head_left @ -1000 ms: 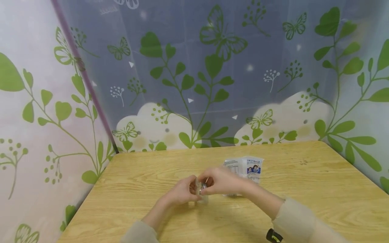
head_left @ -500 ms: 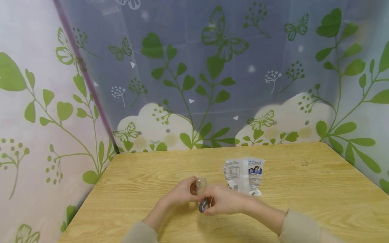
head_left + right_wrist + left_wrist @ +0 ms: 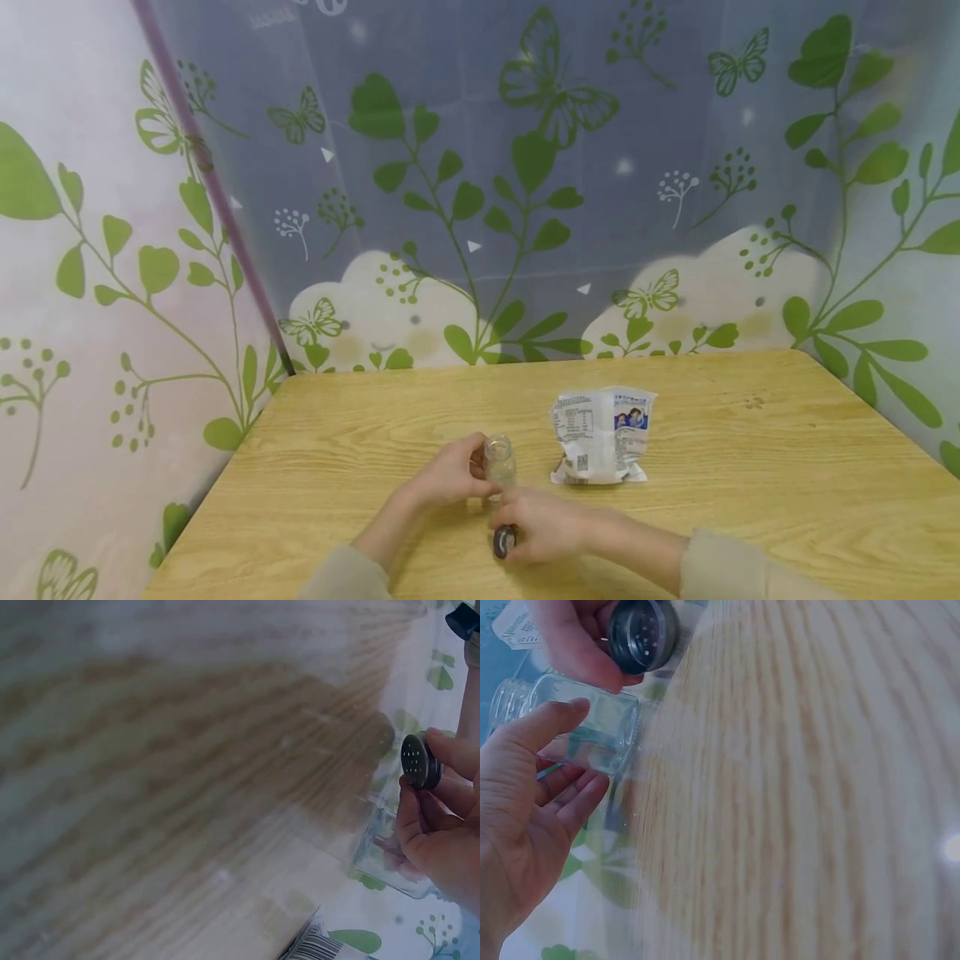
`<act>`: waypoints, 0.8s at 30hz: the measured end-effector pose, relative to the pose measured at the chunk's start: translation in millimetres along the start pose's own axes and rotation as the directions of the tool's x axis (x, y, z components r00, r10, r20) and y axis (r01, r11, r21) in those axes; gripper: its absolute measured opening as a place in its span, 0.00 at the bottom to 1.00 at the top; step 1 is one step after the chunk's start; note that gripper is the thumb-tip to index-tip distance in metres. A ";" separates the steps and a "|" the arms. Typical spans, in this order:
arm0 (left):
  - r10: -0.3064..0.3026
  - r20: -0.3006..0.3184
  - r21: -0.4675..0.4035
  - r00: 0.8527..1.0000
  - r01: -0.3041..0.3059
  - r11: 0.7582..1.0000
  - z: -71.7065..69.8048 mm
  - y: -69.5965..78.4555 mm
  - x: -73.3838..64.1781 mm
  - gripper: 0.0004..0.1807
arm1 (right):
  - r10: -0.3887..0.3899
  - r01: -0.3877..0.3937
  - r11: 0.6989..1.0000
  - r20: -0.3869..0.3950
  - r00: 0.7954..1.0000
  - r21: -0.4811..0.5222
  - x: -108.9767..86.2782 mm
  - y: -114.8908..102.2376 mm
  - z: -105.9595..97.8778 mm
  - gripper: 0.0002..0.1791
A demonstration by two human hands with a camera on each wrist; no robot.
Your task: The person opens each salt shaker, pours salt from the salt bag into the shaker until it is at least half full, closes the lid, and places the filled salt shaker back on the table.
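Observation:
A small clear glass shaker jar (image 3: 499,468), its mouth uncovered, stands upright near the middle of the table. My left hand (image 3: 448,473) grips it from the left; in the left wrist view the thumb lies across the glass jar (image 3: 615,720) with the fingers on its other side. My right hand (image 3: 551,525) pinches a dark round shaker lid (image 3: 505,542) between thumb and fingers, in front of the jar and apart from it. Small holes show in the face of the lid (image 3: 417,760) in the right wrist view.
A crumpled white printed packet (image 3: 600,437) lies right of the jar, further back. The wood-grain table (image 3: 360,417) reaches back to a leaf-and-butterfly patterned curtain (image 3: 450,167), which also hangs at both sides.
My right hand has come away from the jar's mouth toward the front edge, taking the lid with it. The jar is now uncovered. My left hand has stayed on the jar.

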State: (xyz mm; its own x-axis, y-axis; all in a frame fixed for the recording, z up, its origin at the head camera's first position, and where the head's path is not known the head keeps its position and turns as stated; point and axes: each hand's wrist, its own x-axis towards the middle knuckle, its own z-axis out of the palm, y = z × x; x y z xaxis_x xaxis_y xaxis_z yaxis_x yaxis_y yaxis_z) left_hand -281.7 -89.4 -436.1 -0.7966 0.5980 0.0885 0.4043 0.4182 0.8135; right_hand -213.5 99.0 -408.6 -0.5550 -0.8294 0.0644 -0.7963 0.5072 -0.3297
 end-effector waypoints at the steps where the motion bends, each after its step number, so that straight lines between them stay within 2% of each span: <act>1: 0.001 -0.001 -0.001 1.000 -0.001 1.000 -0.1 0.1 0.1 0.20 | -0.001 0.001 1.000 0.009 1.000 0.002 0.1 -0.4 0.9 0.17; 8: -0.019 -0.006 -0.002 1.000 0.019 1.000 0.2 2.7 -0.7 0.20 | 0.026 -0.026 1.000 0.051 0.998 -0.012 0.0 -2.7 2.2 0.16; 20: 0.011 -0.014 0.069 1.000 -0.010 0.998 4.3 5.8 0.7 0.20 | 0.043 -0.046 0.998 0.070 0.997 0.039 -2.5 0.4 6.4 0.16; 24: 0.018 -0.017 0.065 1.000 -0.017 0.998 3.9 6.1 0.7 0.20 | 0.056 -0.059 0.997 0.082 0.995 0.044 -2.7 0.4 5.8 0.17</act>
State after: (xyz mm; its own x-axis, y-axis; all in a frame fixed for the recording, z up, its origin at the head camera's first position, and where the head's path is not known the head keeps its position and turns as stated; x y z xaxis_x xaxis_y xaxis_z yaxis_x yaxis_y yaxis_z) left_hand -278.1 -83.7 -433.3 -0.7967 0.5936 0.1133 0.4464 0.4517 0.7724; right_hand -211.0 100.0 -414.4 -0.5766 -0.8164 -0.0317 -0.7507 0.5447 -0.3738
